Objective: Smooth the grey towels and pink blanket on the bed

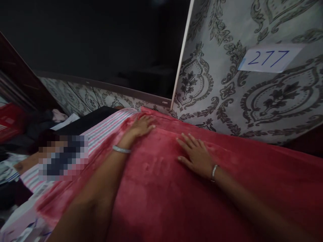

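A plush red-pink blanket (pixel 156 188) lies spread over a raised flat surface in front of me. My left hand (pixel 143 126) rests on its far left part, fingers stretched out and pointing toward the wall. Farther right, my right hand (pixel 195 154) lies palm down on the blanket with its fingers spread. Neither hand holds anything. Each wrist wears a silvery bangle. Under the blanket's left edge a striped pink, white and grey cloth (pixel 108 126) shows.
Behind the blanket stands a patterned wall (pixel 202 77) with a paper marked 277 (pixel 270 58). A large dark screen (pixel 101 43) hangs above. At left are a black flat surface (pixel 85 119), a red item (pixel 11 121), piled clothes and a blurred patch.
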`<state>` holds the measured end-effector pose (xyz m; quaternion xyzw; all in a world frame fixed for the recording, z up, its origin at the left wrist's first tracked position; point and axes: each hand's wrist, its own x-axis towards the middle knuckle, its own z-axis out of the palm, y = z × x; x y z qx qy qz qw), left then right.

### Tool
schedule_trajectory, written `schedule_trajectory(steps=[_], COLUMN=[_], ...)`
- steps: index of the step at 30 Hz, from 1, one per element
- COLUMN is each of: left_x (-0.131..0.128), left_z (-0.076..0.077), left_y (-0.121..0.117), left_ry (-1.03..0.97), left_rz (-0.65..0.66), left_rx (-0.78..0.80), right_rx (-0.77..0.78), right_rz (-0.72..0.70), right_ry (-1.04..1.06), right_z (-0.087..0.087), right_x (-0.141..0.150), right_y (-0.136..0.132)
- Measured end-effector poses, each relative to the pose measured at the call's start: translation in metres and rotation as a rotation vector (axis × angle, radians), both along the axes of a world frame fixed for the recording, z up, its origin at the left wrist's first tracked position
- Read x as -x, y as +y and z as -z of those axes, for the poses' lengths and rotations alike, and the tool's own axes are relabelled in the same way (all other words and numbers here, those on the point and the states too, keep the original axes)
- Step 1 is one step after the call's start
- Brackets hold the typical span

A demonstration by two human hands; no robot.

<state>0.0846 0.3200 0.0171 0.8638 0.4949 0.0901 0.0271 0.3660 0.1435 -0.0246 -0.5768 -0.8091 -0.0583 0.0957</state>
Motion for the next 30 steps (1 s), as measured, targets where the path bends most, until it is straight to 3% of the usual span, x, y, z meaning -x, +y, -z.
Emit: schedule_trajectory(steps=[3, 7, 13, 17, 20, 24, 27, 30], left_x=[-0.011, -0.006, 0.033, 0.071, 0.088, 0.100, 0.106, 0.106], left_z=[0.021, 0.032, 0.009, -0.012, -0.010, 0.017, 0.037, 0.038], left_y=[-0.007, -0.005, -0.001, -0.032, -0.074, -0.131, -0.154, -0.157], left_ry=[0.064, 0.072, 0.219, 0.187, 0.164, 0.160, 0.112, 0.111], left_rz=[-0.069, -0.130, -0.230, -0.413, -0.298, -0.083, -0.110, -0.135], left_rx=[0.112, 0.064, 0.090, -0.054, 0.021, 0.049, 0.025, 0.034], right_rx=[0.112, 0.118, 0.217, 0.301, 0.224, 0.085, 0.023, 0.007], right_rz=[0.019, 0.002, 0.072, 0.123, 0.117, -0.054, -0.100, -0.082], right_ry=[0.018, 0.039, -0.011, -0.002, 0.039, 0.028, -0.005, -0.027], right_z=[0.019, 0.033, 0.020, -0.001, -0.006, 0.009, 0.024, 0.037], right_x=[0.004, -0.002, 0.005, 0.016, 0.027, 0.030, 0.019, 0.010], right_y=[0.002, 0.006, 0.009, 0.000, -0.036, -0.125, -0.182, -0.204])
